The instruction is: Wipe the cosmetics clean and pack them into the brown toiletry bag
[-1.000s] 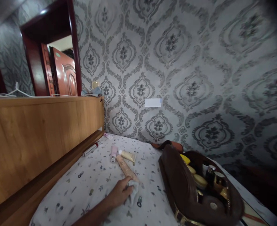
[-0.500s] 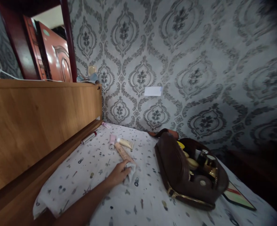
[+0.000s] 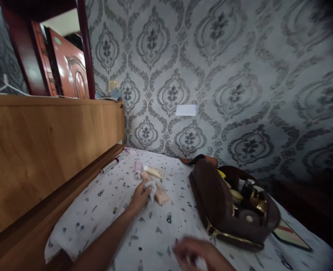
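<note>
My left hand [image 3: 139,197] is closed on a crumpled white tissue [image 3: 151,188]. The tissue lies against the middle of a peach squeeze tube [image 3: 161,196] on the sheet. A pink tube [image 3: 138,169] and a cream-coloured tube [image 3: 154,172] with a white cap rest just beyond. At the bottom edge of the view, my right hand [image 3: 202,254] is smeared by motion over the sheet. Something pale shows by its fingers, but I cannot tell whether they hold it. An open dark brown cosmetic bag [image 3: 211,195] stands to the right, filled with several bottles and jars.
A silver tube with a red end [image 3: 110,165] lies by the wooden headboard [image 3: 56,139] on the left. Another pink tube [image 3: 129,150] is near the far corner. A flat, dark-edged item [image 3: 293,235] sits beside the bag on the patterned sheet [image 3: 110,210].
My left hand has moved away from me with the tissue, up along the peach tube, exposing the tube's near end. My right hand has come into view at the bottom.
</note>
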`<move>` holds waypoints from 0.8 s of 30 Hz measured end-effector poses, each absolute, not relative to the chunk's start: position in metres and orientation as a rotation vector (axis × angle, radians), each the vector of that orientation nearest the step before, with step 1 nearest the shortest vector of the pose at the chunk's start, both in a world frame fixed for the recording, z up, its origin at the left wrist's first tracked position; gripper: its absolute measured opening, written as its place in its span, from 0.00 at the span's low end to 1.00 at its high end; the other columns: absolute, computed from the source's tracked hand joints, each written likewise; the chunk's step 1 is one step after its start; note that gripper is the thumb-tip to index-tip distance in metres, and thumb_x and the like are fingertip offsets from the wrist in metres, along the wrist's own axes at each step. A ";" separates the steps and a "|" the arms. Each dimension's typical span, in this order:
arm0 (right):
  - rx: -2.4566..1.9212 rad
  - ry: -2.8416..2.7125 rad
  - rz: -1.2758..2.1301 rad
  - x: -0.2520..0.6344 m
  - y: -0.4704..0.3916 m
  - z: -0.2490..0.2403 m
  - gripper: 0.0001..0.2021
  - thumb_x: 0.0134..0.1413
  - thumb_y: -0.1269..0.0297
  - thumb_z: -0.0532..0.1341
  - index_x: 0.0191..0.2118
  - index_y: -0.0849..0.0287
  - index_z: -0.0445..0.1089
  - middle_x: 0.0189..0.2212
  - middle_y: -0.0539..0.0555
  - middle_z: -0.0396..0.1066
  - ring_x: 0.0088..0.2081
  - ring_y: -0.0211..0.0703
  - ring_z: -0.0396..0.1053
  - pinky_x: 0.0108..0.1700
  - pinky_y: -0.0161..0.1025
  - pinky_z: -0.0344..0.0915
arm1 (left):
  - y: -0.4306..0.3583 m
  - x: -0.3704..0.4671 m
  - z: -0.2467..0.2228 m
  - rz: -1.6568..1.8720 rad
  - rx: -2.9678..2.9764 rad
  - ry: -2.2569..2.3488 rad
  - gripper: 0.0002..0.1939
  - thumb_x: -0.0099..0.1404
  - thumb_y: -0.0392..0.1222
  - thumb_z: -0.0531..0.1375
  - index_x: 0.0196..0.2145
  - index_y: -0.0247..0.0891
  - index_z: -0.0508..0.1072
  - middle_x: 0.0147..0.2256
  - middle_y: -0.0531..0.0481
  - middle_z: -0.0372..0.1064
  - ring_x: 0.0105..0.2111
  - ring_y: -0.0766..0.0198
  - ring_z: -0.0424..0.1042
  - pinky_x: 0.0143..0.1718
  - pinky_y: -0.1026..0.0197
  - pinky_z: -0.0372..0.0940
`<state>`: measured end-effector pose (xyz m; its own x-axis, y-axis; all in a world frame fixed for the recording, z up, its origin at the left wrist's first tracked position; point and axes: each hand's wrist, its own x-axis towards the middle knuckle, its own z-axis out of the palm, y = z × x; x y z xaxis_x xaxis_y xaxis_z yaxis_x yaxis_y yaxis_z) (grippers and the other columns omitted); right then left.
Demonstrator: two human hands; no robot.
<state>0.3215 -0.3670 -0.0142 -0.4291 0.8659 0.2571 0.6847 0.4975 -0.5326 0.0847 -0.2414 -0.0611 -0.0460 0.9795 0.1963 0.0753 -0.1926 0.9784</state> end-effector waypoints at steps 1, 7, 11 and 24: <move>-1.266 -2.251 0.497 0.310 -0.350 -0.013 0.12 0.60 0.55 0.59 0.49 0.42 0.72 0.47 0.53 0.72 0.50 0.51 0.71 0.46 0.47 0.73 | -0.238 0.079 -0.061 1.393 1.351 1.240 0.25 0.59 0.59 0.56 0.46 0.37 0.70 0.30 0.52 0.66 0.28 0.65 0.63 0.27 0.65 0.57; -1.503 -2.237 0.294 0.231 -0.253 -0.023 0.24 0.56 0.66 0.57 0.59 0.60 0.65 0.52 0.62 0.67 0.54 0.57 0.64 0.57 0.50 0.61 | -0.221 0.038 -0.061 1.490 1.283 1.553 0.24 0.65 0.60 0.47 0.46 0.39 0.65 0.35 0.51 0.67 0.29 0.65 0.65 0.28 0.66 0.59; -1.580 -2.238 0.287 0.220 -0.234 -0.045 0.27 0.55 0.69 0.57 0.62 0.62 0.61 0.51 0.63 0.66 0.52 0.59 0.62 0.54 0.51 0.59 | -0.201 0.022 -0.053 1.366 1.414 1.800 0.17 0.64 0.56 0.53 0.41 0.41 0.65 0.31 0.53 0.67 0.31 0.62 0.67 0.33 0.64 0.60; -1.192 -1.954 0.375 0.242 -0.219 -0.096 0.24 0.52 0.74 0.54 0.56 0.57 0.65 0.49 0.57 0.69 0.51 0.52 0.64 0.55 0.49 0.61 | -0.143 0.017 -0.047 0.769 1.611 2.091 0.29 0.56 0.54 0.64 0.51 0.38 0.65 0.41 0.44 0.75 0.43 0.51 0.73 0.37 0.60 0.62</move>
